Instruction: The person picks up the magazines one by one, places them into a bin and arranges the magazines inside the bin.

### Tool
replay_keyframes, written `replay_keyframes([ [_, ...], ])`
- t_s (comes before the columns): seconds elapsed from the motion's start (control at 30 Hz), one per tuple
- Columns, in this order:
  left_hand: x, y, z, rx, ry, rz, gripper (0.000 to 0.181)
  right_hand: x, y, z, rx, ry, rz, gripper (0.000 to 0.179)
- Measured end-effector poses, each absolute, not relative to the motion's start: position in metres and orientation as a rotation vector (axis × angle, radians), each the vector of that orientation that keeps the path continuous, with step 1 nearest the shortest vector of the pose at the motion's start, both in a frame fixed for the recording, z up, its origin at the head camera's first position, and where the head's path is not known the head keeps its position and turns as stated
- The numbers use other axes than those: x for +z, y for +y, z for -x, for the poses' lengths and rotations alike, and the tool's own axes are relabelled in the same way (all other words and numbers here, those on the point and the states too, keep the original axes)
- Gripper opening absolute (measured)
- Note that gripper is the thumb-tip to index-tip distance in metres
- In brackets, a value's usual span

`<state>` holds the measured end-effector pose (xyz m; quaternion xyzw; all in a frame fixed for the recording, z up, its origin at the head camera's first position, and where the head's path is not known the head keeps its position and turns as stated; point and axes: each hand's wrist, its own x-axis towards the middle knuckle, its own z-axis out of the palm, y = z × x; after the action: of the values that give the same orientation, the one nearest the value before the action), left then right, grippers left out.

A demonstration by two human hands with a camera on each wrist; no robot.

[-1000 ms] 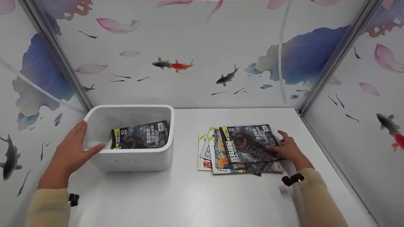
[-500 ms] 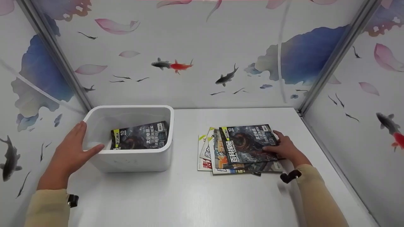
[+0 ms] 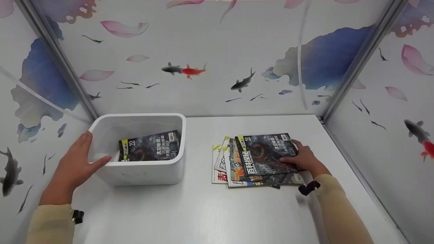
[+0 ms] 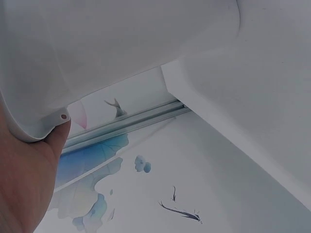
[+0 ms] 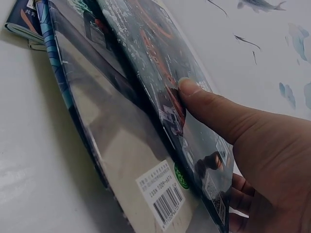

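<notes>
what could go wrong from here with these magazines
1. The right hand grips the top magazine near its right edge, so if it is lifted, the far side could droop or twist.
2. The magazines beneath are unevenly fanned, so some might slide or get dragged along.
3. The dark magazine inside the white bin lies askew, so another placed on it may land crooked.

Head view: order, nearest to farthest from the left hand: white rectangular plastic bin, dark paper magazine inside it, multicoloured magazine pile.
1. White bin: touching the left hand.
2. Dark magazine: inside, toward the right.
3. Magazine pile: right of the bin.
</notes>
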<state>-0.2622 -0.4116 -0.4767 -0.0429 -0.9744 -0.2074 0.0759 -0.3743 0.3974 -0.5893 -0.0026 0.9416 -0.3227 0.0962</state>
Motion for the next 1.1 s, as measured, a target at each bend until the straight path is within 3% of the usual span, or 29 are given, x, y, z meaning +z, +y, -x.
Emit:
replay_keyframes([
  [0.6, -0.476, -0.41, 0.26, -0.634, -2.907, 0.128, 0.116, -0.591, 0.4, 0.38, -1.108, 2.721, 0.036, 0.13],
  [1.1, -0.477, -0.41, 0.261, -0.654, -2.898, 0.123, 0.118, -0.589, 0.408, 0.377, -1.198, 2.668, 0.031, 0.12],
])
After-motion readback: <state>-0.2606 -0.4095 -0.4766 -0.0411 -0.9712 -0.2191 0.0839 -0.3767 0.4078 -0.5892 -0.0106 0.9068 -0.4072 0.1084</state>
